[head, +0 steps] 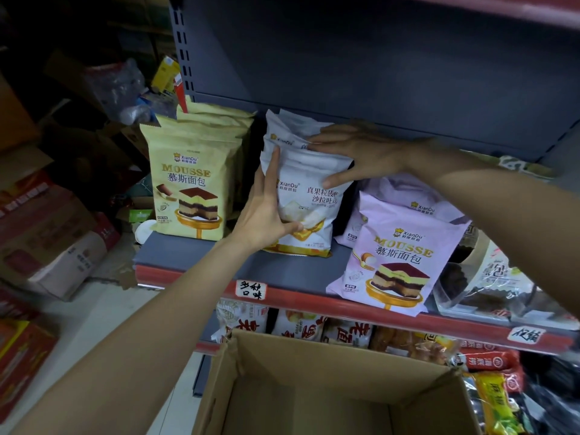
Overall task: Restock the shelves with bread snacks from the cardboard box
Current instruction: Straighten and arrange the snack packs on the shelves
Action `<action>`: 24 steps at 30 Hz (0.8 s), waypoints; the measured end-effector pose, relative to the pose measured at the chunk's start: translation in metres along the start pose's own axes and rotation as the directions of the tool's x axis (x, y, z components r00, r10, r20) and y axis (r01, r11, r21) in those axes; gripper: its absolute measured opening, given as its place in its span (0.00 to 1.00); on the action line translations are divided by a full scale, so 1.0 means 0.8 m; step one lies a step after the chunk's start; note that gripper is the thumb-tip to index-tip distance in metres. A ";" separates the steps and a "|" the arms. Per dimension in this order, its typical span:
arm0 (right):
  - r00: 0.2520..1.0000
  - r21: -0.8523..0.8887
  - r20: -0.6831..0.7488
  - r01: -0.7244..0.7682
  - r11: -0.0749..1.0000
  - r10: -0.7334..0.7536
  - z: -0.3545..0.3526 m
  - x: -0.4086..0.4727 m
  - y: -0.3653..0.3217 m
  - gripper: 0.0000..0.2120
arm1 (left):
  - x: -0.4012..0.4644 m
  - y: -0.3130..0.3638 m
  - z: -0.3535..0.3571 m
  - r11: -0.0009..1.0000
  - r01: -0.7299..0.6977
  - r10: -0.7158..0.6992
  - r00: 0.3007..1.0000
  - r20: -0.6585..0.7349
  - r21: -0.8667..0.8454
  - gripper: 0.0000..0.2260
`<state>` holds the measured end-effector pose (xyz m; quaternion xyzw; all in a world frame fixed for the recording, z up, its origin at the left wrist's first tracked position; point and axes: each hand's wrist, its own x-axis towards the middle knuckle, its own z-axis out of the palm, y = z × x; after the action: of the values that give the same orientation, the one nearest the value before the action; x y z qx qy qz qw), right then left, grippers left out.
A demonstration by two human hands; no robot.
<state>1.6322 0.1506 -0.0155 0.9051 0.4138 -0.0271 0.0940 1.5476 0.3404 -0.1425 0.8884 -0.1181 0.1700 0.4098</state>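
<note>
The head view looks down at a grey shelf (194, 255) with a red price strip along its front edge. On it stands a row of white bread packs (309, 196), upright, between the two hands. The left hand (266, 211) lies against the left side of the front pack, fingers straight and pointing up, thumb pressed on the pack's lower front. The right hand (361, 152) reaches in from the right, fingers spread over the pack tops and thumb curled down onto the front pack's upper right face, so it holds the row.

Left of them stands a group of yellow mousse bread packs (191, 189), apart from the white ones. To the right, purple mousse bread packs (398, 255) lean at the shelf's front edge.

Below, the open cardboard box (314, 397) shows only its bare inside. More snack bags (314, 328) fill the lower shelf behind it.
</note>
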 end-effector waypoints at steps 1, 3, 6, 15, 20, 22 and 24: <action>1.000 -0.024 0.017 -0.006 1.000 0.007 0.001 0.002 -0.002 0.40 | 0.001 0.001 -0.001 1.000 0.016 -0.016 0.999 0.029 -0.016 0.62; 0.997 0.041 0.066 -0.044 0.998 0.041 0.005 0.009 -0.006 0.37 | 0.003 0.003 -0.006 0.998 0.056 -0.056 0.994 0.092 -0.003 0.63; 0.992 0.235 0.060 -0.118 0.965 0.107 0.005 0.018 -0.008 0.33 | 0.006 0.004 -0.014 0.996 0.078 -0.082 0.989 0.121 0.037 0.65; 0.994 0.214 0.113 -0.024 0.976 0.000 0.012 0.005 -0.006 0.51 | -0.014 -0.012 0.005 0.995 0.077 -0.083 0.992 0.092 0.066 0.69; 0.987 0.102 0.155 0.019 0.995 -0.034 0.021 0.007 0.000 0.56 | -0.021 -0.005 -0.002 0.990 0.083 -0.103 0.976 0.189 0.111 0.67; 0.996 0.067 0.087 0.029 0.997 -0.034 0.019 0.009 0.003 0.55 | -0.020 -0.001 -0.005 0.989 0.092 -0.107 0.985 0.137 0.114 0.65; 0.999 0.040 0.007 0.032 0.999 -0.032 0.017 0.012 0.003 0.53 | -0.018 -0.002 -0.007 0.983 0.093 -0.104 0.993 0.063 0.158 0.63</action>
<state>1.6403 0.1535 -0.0299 0.8999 0.4273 -0.0401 0.0771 1.5335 0.3470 -0.1457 0.9278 -0.0747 0.1266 0.3430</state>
